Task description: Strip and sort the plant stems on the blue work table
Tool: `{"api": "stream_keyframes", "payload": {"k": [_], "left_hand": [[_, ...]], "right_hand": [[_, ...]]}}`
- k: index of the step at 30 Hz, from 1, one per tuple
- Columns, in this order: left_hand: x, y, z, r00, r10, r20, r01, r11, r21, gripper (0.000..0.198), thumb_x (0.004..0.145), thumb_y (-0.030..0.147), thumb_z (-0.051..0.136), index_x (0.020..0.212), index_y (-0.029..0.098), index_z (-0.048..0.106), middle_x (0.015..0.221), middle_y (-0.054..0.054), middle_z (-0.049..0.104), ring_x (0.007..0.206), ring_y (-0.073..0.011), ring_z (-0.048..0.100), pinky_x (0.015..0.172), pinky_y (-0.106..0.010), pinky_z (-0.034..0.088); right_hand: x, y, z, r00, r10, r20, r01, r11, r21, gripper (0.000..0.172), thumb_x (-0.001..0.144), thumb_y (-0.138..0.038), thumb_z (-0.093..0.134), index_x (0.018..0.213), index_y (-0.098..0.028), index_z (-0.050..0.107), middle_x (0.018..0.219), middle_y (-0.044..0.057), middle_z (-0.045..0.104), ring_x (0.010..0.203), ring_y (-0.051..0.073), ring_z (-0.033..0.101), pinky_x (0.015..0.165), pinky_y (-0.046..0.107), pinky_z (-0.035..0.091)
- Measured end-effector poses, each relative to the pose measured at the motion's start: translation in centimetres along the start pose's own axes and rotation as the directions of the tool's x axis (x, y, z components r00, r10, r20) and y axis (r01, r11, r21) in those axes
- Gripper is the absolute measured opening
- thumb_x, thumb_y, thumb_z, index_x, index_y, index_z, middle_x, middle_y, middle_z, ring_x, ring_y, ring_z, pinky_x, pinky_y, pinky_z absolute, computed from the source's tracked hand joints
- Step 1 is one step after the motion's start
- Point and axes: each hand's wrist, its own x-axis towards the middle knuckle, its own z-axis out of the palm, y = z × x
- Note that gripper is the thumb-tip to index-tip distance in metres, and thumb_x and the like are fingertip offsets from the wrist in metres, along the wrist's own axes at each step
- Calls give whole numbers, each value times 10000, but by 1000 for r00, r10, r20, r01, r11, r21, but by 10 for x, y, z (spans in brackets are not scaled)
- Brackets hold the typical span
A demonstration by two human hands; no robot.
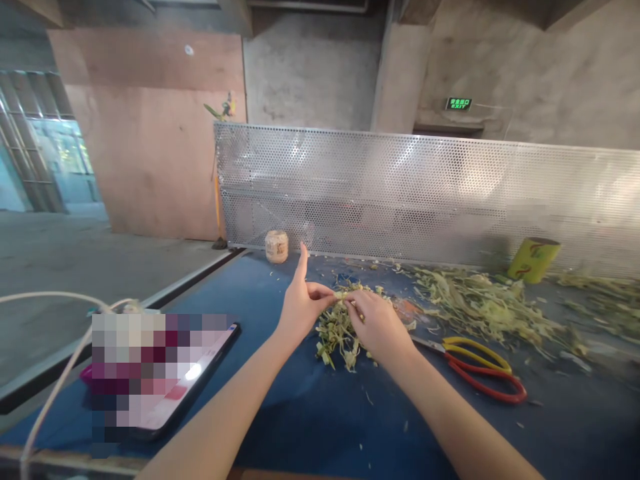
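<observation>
Over a small heap of dried greenish plant pieces [333, 340] on the blue table, my two hands meet at the fingertips. My left hand [305, 300] pinches a small pale plant piece between thumb and forefinger, with one finger pointing up. My right hand [373, 320] has its fingers closed on the same small piece from the other side. Scissors with red and yellow handles [480, 367] lie to the right of my right hand. A larger spread of dried stalks [480, 307] lies behind them.
A phone [185, 387], partly blurred out, lies at the left with a white cable [65, 373]. A string roll [277, 247] stands at the back. A tilted yellow-green can [534, 260] is at the back right. A perforated metal panel [350, 193] borders the blue table [300, 427].
</observation>
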Motion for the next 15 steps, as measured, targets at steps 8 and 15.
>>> {"api": "stream_keyframes", "payload": {"k": [8, 15], "left_hand": [[0, 0, -2, 990, -138, 8, 138, 988, -64, 1092, 530, 124, 723, 1348, 205, 5, 604, -10, 660, 583, -168, 599, 598, -299, 461], [-1, -3, -2, 985, -172, -5, 172, 984, -35, 1070, 541, 169, 722, 1347, 215, 21, 657, -25, 678, 640, -171, 613, 645, -306, 464]], "right_hand": [[2, 12, -20, 877, -446, 179, 481, 819, -312, 192, 820, -89, 383, 785, -137, 566, 674, 59, 544, 645, 167, 475, 590, 284, 395], [2, 14, -23, 839, -493, 232, 544, 766, -341, 194, 817, -72, 385, 788, -132, 568, 673, 46, 546, 648, 157, 472, 593, 274, 385]]}}
